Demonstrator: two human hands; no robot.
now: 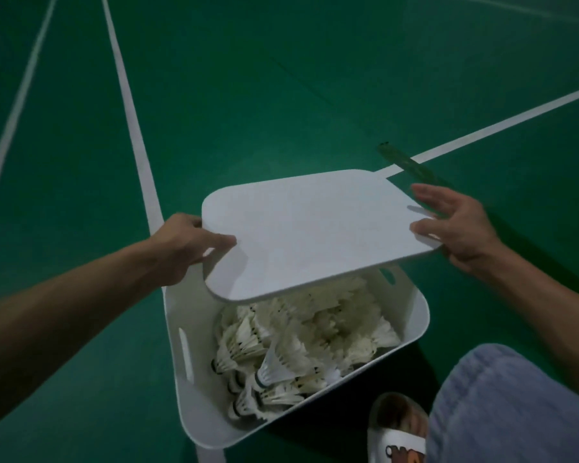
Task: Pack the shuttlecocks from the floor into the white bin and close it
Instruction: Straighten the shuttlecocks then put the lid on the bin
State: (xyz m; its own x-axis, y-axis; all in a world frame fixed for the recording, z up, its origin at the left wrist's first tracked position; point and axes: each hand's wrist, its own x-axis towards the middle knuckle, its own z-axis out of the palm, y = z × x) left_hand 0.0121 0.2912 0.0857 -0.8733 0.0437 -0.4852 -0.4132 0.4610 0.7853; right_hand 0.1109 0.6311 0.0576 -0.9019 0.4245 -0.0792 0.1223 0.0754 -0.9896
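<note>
Left hand (184, 243) pinches the lid's (315, 228) left edge; right hand's (463, 228) spread fingers touch its right, above the open bin (189, 402).

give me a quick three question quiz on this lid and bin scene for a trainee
1. True or false: the lid sits flush on the bin.
2. How many hands touch the lid? A none, B one, C two.
3. Fill in: the bin is filled with ____.

Key:
1. False, it is held above the bin.
2. C, the left hand and the right hand.
3. shuttlecocks
</note>
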